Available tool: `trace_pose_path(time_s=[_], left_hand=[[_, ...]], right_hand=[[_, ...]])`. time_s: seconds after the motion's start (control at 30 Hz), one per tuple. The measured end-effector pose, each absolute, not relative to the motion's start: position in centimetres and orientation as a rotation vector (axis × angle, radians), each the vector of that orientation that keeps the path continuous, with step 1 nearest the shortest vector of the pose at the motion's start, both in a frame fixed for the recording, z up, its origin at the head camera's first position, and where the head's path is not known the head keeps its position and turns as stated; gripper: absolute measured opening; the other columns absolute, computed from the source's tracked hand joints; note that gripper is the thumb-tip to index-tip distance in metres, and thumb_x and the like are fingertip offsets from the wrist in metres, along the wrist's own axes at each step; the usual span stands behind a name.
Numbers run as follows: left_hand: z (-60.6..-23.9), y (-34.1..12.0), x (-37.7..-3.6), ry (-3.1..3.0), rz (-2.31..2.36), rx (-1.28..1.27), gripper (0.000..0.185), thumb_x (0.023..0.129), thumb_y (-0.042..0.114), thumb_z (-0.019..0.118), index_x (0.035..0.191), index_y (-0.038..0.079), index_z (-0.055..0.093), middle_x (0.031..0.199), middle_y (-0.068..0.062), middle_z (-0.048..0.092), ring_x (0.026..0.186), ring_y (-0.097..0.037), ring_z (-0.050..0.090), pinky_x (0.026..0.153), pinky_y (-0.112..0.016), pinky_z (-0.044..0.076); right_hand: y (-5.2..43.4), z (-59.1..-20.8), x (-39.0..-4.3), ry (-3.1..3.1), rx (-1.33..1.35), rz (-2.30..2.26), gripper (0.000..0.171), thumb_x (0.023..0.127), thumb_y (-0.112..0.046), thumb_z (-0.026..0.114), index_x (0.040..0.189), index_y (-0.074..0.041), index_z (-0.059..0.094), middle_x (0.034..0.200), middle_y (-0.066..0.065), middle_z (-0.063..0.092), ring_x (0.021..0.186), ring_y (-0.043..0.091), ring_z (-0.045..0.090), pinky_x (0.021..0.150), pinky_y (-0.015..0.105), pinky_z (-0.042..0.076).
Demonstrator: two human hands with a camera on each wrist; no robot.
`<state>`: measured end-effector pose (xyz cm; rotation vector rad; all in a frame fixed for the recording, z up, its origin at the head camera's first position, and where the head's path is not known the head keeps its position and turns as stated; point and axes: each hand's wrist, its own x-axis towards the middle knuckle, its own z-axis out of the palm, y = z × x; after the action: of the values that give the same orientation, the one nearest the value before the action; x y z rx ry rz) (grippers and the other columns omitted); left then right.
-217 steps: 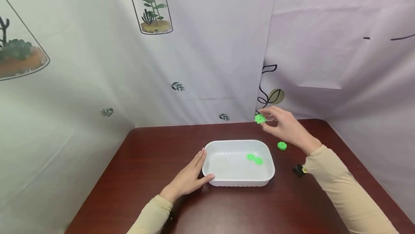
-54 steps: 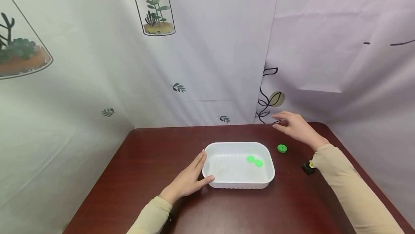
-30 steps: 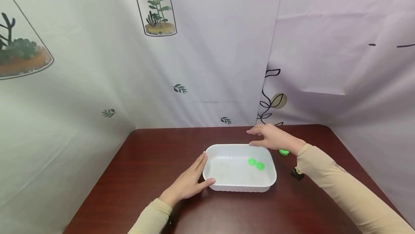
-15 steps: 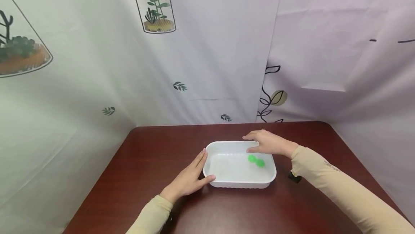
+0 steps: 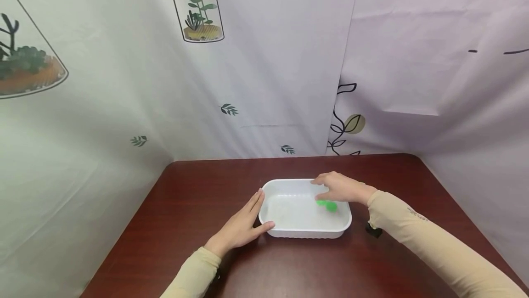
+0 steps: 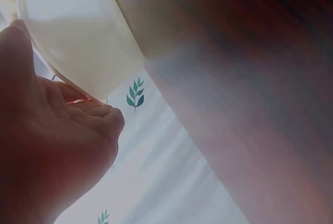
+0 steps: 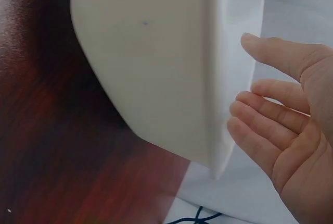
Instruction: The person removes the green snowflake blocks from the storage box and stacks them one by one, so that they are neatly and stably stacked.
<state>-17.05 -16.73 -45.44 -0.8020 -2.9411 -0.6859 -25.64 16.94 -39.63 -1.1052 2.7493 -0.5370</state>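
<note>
A white basin (image 5: 306, 233) stands on the dark red table. Two small green flower-shaped discs (image 5: 331, 206) lie side by side in its right part, one half hidden by my right thumb. My right hand (image 5: 340, 188) hangs over the basin's back right part, thumb and fingers apart, holding nothing. The right wrist view shows that hand (image 7: 296, 114) with its palm and loosely bent fingers beside the basin's rim. My left hand (image 5: 239, 227) rests against the basin's left end, fingers straight along the side and thumb on the front rim.
A dark red table (image 5: 190, 215) carries the basin, with a pale printed curtain (image 5: 264, 82) hanging behind it and at both sides. Under my right sleeve sits a small black object (image 5: 374, 230). The table behind my right forearm is hidden.
Earlier my right hand pinched a green disc, then was without it. It has since come left and down over the basin, hiding the green disc on the table. My left hand stayed put.
</note>
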Motion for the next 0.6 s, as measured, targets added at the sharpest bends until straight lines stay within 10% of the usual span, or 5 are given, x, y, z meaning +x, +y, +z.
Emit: trace_pose_path(time_s=[0.6], left_hand=[[-45.4,-16.8,-17.0,-2.944,-0.698,-0.805,0.096,0.095,0.069,0.050,0.161,0.006,0.020,0.168,-0.010,0.015,0.153,-0.024,0.018,0.116,-0.046,0.032]], right_hand=[[16.2,-41.5,-25.5,2.703,-1.028,-0.471,0.044,0.086,-0.017,0.080,0.124,0.002,0.069,0.126,0.016,0.067,0.120,0.034,0.061,0.102,0.051,0.047]])
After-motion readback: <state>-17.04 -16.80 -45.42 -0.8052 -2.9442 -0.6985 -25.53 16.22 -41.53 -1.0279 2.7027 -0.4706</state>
